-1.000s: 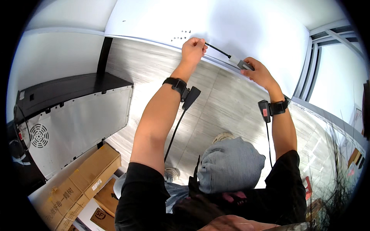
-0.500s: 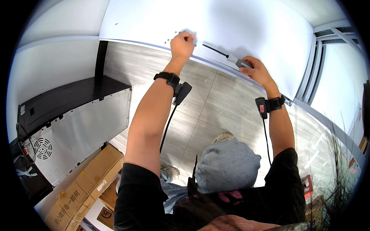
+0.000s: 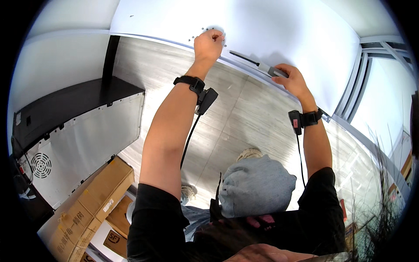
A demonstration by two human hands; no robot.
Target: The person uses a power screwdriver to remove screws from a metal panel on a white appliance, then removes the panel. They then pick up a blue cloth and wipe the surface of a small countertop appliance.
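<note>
On the white tabletop [image 3: 314,52] lie several small dark pieces, apparently screws [image 3: 202,29], scattered around my left hand [image 3: 207,45]. The thumb and forefinger of that hand are pinched together just above the surface. Whatever sits between those fingertips, if anything, is too small to make out. My right hand [image 3: 293,81] grips the grey handle of a screwdriver [image 3: 264,67] at the table's near edge. Its long dark shaft points left, toward my left hand, and its tip is apart from the screws.
One more small piece [image 3: 131,16] lies far left on the tabletop. At left on the floor stands a black and silver metal case [image 3: 91,144], with a cardboard box [image 3: 89,205] in front of it. White-framed panels [image 3: 355,83] rise at right. My knee is below the table.
My left hand has shifted slightly, its fingers still pinched among the small pieces. My right hand keeps the screwdriver in nearly the same place. The whole view has tilted a little.
</note>
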